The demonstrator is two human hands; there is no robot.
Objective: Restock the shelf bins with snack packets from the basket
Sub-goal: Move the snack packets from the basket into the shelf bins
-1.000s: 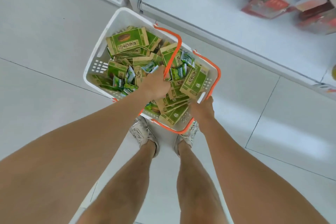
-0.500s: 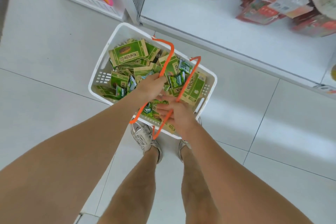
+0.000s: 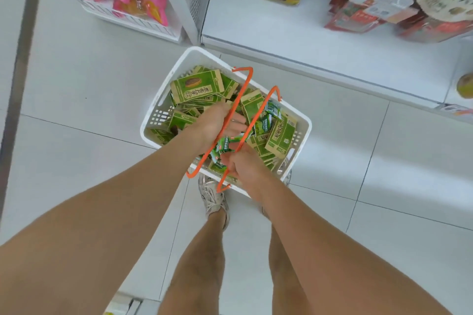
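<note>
Pale tiled floor [image 3: 84, 89] meets a white shelf [image 3: 294, 30], perhaps daylit.

Basket [image 3: 166, 89] bottom out of sight beneath green packets [image 3: 195, 85]

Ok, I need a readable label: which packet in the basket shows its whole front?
The big packet on top at the far end of the basket, lying flat face-up; the rest are overlapped or tilted.
</note>
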